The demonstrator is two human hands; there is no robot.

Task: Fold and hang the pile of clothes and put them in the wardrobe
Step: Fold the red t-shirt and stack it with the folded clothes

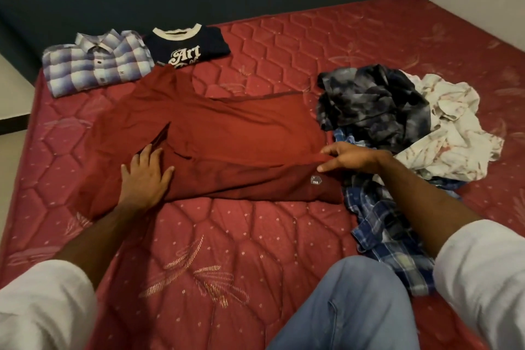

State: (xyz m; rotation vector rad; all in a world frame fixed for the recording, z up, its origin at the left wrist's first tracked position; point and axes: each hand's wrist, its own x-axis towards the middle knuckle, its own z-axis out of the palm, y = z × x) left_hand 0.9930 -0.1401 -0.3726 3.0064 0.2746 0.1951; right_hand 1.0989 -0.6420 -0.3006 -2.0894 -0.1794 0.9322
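The soft, light maroon cotton t-shirt [216, 122] is lying spread on the red quilted mattress [227, 250]; the left hand [146, 176] is pressing it flat, fingers straight, while the right hand [348, 158] is pinching the limp folded edge, best gripped at seams

left hand [145, 176] flat, fingers spread, right hand [350, 158] pinching

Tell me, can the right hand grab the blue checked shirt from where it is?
Probably yes. The right hand pinches the red shirt, and the blue checked shirt lies uncovered just below its wrist, with nothing between. It would have to let go first.
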